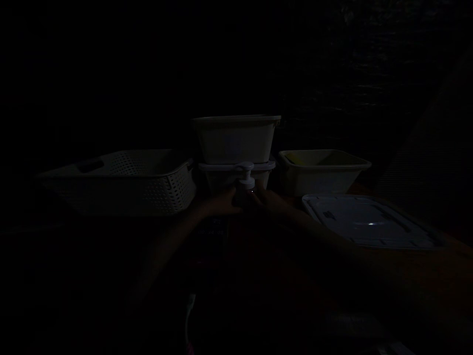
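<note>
A pump bottle (247, 181) with a white pump head and a clear-looking body stands upright in the middle of the dim head view. Its nozzle points to the left. My left hand (224, 201) is closed around the bottle's left side. From the right, my right hand (266, 198) grips the other side, with fingers near the collar. Darkness hides most of the fingers and the lower part of the bottle. Just behind stand two stacked white tubs, the upper tub (236, 140) resting on the lidded lower tub (216, 178).
A white perforated basket (118, 195) sits to the left. On the right is another white tub (320, 180) with something yellow inside, and a flat white lid (365, 222) lies in front of it. A pale cable (188, 310) shows near the bottom edge. Much of the view is black.
</note>
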The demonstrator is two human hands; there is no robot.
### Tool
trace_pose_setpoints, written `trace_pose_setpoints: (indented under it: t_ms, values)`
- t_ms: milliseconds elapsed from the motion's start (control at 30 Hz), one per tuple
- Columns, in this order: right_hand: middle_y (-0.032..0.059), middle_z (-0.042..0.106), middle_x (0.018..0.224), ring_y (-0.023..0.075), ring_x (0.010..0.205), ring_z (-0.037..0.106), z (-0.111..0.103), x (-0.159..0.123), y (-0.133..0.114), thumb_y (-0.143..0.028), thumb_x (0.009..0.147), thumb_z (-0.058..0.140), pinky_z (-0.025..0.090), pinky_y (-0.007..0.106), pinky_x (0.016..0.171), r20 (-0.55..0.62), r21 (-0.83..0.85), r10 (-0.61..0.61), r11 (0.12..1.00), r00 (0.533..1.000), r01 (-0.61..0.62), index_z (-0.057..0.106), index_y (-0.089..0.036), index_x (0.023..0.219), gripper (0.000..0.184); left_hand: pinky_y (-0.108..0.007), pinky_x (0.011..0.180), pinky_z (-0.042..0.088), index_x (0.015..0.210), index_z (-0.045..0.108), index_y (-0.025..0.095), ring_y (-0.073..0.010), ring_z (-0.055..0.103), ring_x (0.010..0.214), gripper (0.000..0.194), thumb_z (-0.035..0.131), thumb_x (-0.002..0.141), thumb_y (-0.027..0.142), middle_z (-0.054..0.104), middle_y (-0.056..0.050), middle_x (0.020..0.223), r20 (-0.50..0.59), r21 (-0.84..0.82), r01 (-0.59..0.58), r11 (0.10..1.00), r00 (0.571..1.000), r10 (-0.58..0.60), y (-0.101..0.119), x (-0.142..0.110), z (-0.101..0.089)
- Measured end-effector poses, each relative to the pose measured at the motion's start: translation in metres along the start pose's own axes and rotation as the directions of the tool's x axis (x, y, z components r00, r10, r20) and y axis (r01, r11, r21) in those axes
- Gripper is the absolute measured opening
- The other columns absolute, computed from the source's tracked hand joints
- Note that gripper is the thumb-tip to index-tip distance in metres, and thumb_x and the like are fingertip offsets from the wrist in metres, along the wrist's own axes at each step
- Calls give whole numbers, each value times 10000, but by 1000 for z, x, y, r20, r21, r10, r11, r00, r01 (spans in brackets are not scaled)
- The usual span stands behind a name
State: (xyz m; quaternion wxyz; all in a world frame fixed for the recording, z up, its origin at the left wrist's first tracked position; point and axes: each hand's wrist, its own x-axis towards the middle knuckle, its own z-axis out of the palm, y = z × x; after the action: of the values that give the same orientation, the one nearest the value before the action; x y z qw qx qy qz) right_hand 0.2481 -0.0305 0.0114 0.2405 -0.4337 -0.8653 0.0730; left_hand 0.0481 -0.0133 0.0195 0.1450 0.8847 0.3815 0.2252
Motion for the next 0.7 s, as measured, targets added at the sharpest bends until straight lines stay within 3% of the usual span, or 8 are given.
trace_pose_setpoints:
  t_ms: [167, 533, 700]
  values:
    - [172, 672, 977, 211, 718, 654, -5, 0, -5, -521, 899, 371, 445, 260, 566, 43, 107, 100, 989, 994, -104, 237, -106, 1366, 639, -452, 899, 451, 1235, 431, 157, -287, 549, 1077, 635, 675, 683, 354, 536, -142, 1208, 1, -27, -19, 999, 1000, 19, -1, 1, 0]
    - [157, 677, 920, 199, 683, 637, -6, -1, -7, -548, 883, 389, 436, 261, 560, 55, 149, 118, 981, 991, -125, 260, -99, 1352, 662, -421, 883, 462, 1221, 439, 170, -276, 558, 1061, 599, 660, 699, 364, 548, -136, 1192, -9, -45, -42, 998, 999, 42, 3, 1, -1]
    - [172, 671, 970, 209, 718, 645, -6, -1, -8, -543, 878, 405, 426, 246, 548, 53, 138, 129, 981, 990, -135, 232, -94, 1373, 690, -449, 874, 465, 1200, 462, 164, -293, 563, 1047, 581, 662, 697, 375, 552, -142, 1186, 7, -6, 8, 1000, 1000, -8, 0, 1, 0]
